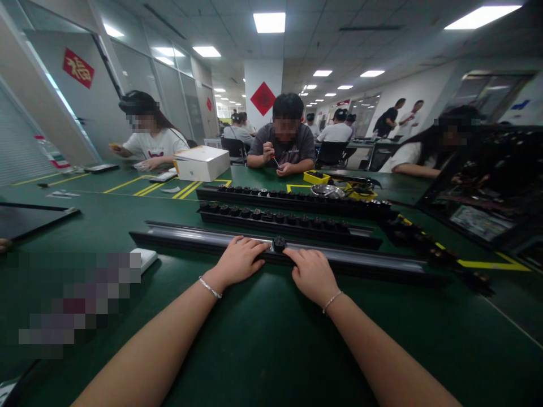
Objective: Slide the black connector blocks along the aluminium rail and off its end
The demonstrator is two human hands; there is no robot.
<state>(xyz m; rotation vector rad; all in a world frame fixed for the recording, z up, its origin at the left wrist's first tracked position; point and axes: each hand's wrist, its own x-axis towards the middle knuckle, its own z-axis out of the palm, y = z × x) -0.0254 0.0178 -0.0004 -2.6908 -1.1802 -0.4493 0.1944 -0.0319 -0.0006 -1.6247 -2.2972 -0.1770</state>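
- Left hand point(238, 260) lay palm down on the nearest black rail point(360, 261), fingers point(254, 246) stretched flat along its top, closed on nothing.
- Right hand point(311, 274) rested on the same rail, fingers loosely curled; index fingertip touched the small black knob point(279, 243). Whether it pinched the knob could not be told.
- The knob sat on the rail between the two hands, the only one on that rail.
- The rail ran left to right across the green surface point(263, 339), just in front of the person.
- Behind it, a second rail point(292, 221) carried a row of black knobs; a third rail point(297, 200), further back, was likewise filled.
- More knobbed pieces point(424, 240) trailed off at the right, across a yellow floor-tape line point(492, 264).
- A white flat object point(144, 258) lay just left of the near rail's end.
- White box point(202, 163) stood beyond the rails, left of centre; a yellow tray point(316, 177) and metal bowl point(327, 190) sat behind the third rail.
- A person opposite point(285, 141) held a small tool; other people sat left and right.
- Dark framed panel point(483, 186) stood at the right edge.
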